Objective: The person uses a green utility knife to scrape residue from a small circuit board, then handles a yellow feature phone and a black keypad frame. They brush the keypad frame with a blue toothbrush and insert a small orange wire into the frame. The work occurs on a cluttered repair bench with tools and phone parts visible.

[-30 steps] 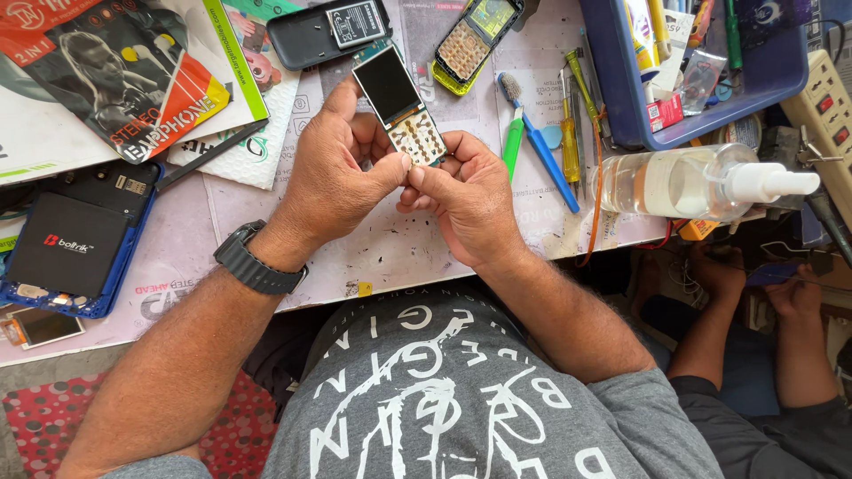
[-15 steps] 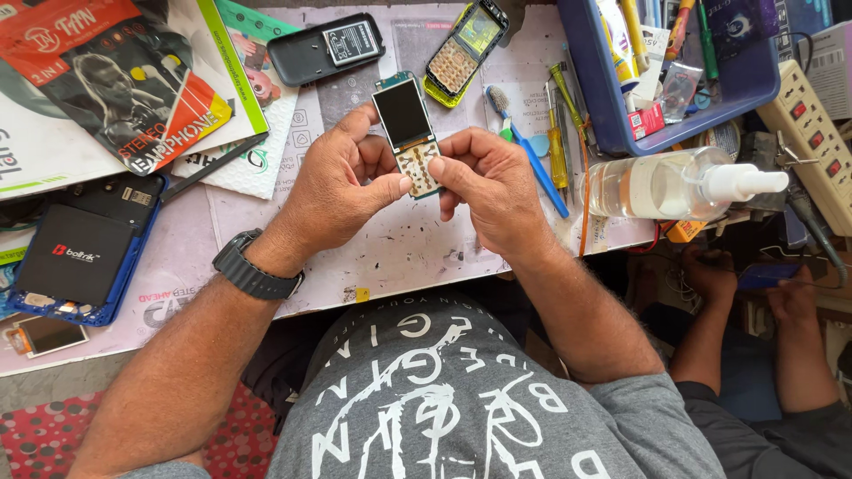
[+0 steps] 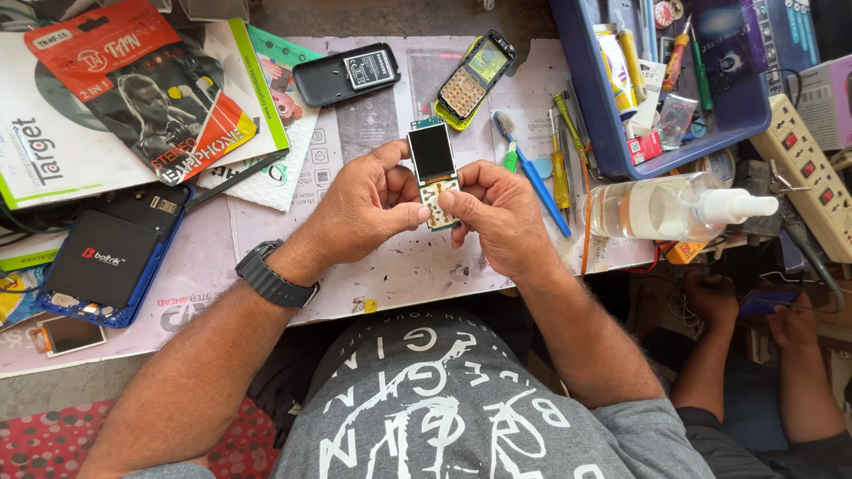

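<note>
A small bare phone board [image 3: 434,174] with a dark screen and a pale keypad is upright between both hands over the paper-covered bench [image 3: 399,275]. My left hand [image 3: 364,213] grips its left side, thumb on the keypad; a dark watch sits on that wrist. My right hand [image 3: 497,217] holds the right side, thumb pressed on the keypad's lower part.
A black phone back [image 3: 346,74] and a yellow-framed keypad phone [image 3: 475,80] lie beyond. Screwdrivers and a toothbrush [image 3: 532,173] lie right, beside a clear spray bottle [image 3: 670,206], a blue tray [image 3: 674,80] and a power strip [image 3: 808,173]. Packets and a black tablet [image 3: 106,257] sit left. Another person's hands [image 3: 710,297] are low right.
The phone board has turned from tilted to upright and come nearer the bench's middle. Both thumbs have closed in onto its keypad.
</note>
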